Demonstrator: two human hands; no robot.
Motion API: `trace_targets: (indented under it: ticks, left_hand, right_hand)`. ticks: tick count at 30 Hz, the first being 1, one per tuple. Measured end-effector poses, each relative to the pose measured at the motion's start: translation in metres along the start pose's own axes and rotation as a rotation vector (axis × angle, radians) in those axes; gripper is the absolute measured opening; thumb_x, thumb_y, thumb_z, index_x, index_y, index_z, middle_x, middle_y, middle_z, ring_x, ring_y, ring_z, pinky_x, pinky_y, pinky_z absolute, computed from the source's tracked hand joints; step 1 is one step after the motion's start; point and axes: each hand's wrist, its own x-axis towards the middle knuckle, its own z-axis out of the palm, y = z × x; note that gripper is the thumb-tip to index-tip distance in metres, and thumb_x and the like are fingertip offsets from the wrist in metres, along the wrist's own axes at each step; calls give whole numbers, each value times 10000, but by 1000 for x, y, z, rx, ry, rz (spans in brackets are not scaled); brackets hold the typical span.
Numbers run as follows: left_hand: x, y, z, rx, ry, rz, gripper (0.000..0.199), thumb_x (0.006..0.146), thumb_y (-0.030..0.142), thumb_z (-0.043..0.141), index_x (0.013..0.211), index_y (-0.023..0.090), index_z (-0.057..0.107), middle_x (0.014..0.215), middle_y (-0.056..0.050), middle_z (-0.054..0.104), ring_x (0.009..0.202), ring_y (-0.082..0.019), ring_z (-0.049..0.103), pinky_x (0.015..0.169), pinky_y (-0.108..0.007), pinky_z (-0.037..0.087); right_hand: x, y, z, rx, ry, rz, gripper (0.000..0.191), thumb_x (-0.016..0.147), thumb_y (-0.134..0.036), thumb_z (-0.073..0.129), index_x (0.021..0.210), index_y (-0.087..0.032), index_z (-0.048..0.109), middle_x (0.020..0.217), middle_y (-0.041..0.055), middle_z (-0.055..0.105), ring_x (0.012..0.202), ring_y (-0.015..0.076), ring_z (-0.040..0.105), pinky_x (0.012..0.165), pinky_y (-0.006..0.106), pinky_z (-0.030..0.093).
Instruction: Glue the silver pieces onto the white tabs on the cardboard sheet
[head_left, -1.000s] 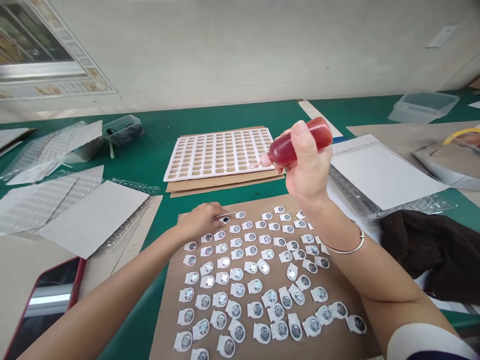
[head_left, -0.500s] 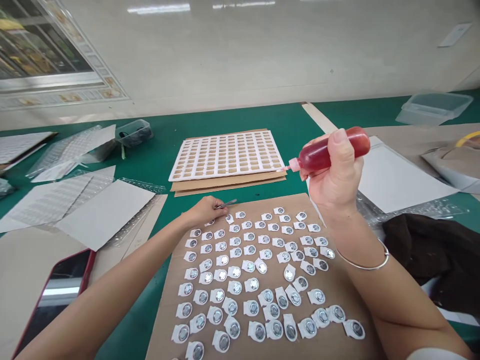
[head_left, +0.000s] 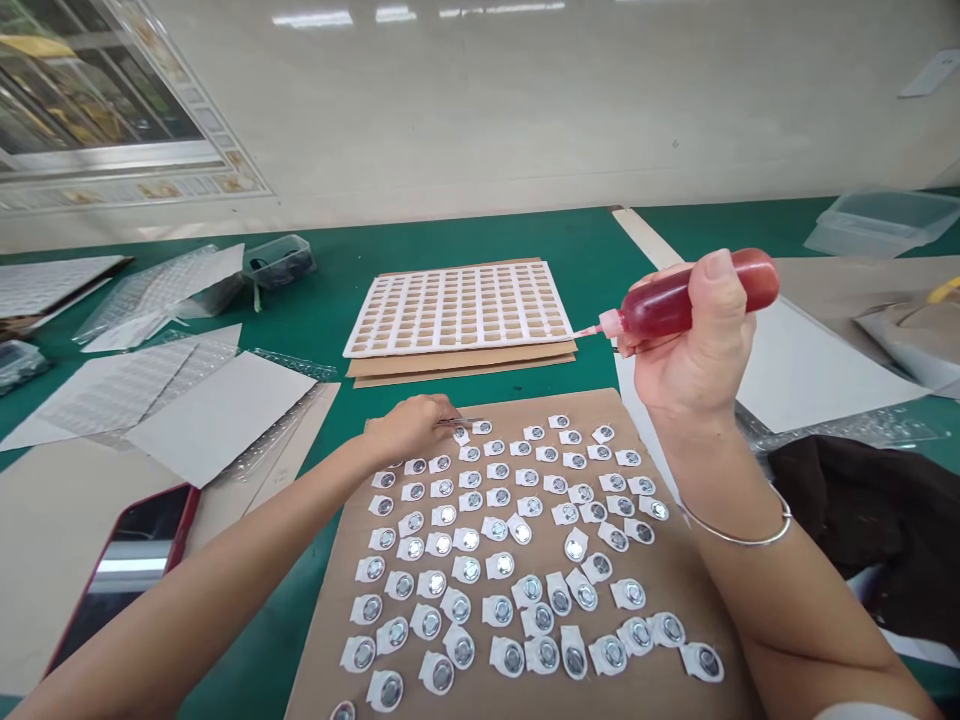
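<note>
My right hand [head_left: 694, 350] grips a squeeze bottle [head_left: 664, 302] of dark red liquid, held sideways in the air. Its thin nozzle points left, near the right front corner of a white grid tray [head_left: 457, 310]. At the far left of a cardboard sheet [head_left: 667, 640], my left hand [head_left: 412, 425] is closed around metal tweezers [head_left: 466, 421], partly hidden by the fingers. The tips lie beside a small white tab with a round metal disc [head_left: 481, 427]. Many similar tabs with discs lie in loose rows over the cardboard.
Left of the cardboard are a phone [head_left: 124, 560] with a red case and white sheets [head_left: 225, 415] over clear plastic. A small clear box [head_left: 281, 262] stands behind them. On the right lie a dark cloth [head_left: 870, 510], white paper [head_left: 817, 350] and a clear container [head_left: 885, 220].
My right hand with the squeeze bottle has shifted slightly right. My left hand has turned a little and come forward over the tabs, with the tweezers now lying flatter. The view has shifted slightly.
</note>
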Motion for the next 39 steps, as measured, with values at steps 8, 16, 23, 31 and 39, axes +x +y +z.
trace_targets:
  ticks: [8, 16, 23, 31, 39]
  left_hand:
    - [3, 0, -1, 197, -15, 100, 247, 858, 228, 442, 937, 230, 676, 1028, -40, 635, 846, -197, 610, 680, -281, 421]
    - [2, 1, 3, 202, -27, 127, 212, 786, 182, 479, 887, 216, 662, 1014, -34, 637, 762, -178, 608, 631, -271, 417]
    - [0, -2, 2, 31, 48, 18, 193, 794, 252, 479, 818, 205, 665, 942, -26, 665, 780, -160, 616, 679, -244, 460]
    - [-11, 4, 19, -52, 203, -183, 261, 806, 393, 479, 788, 210, 665, 868, -34, 687, 746, -187, 620, 640, -262, 466]
    - [-11, 10, 18, -2, 176, -191, 245, 807, 366, 467, 767, 212, 654, 904, -33, 678, 786, -195, 616, 685, -275, 458]
  right_hand:
    - [11, -15, -12, 11, 90, -82, 338, 821, -449, 505, 595, -202, 553, 506, -46, 459, 426, 120, 567, 381, 267, 461]
    - [22, -18, -19, 57, 148, -133, 342, 801, -478, 517, 572, -224, 538, 463, -72, 478, 403, 117, 576, 325, 234, 443]
    - [24, -22, -19, 45, 174, -135, 367, 800, -512, 497, 572, -224, 494, 443, -69, 427, 371, 134, 535, 283, 254, 409]
    - [24, -30, -22, 7, 155, -171, 357, 842, -482, 442, 607, -216, 488, 471, -58, 404, 402, 132, 538, 334, 261, 433]
    - [24, -32, -15, 88, 163, -243, 342, 867, -393, 455, 582, -211, 508, 524, -49, 427, 425, 117, 579, 360, 258, 483]
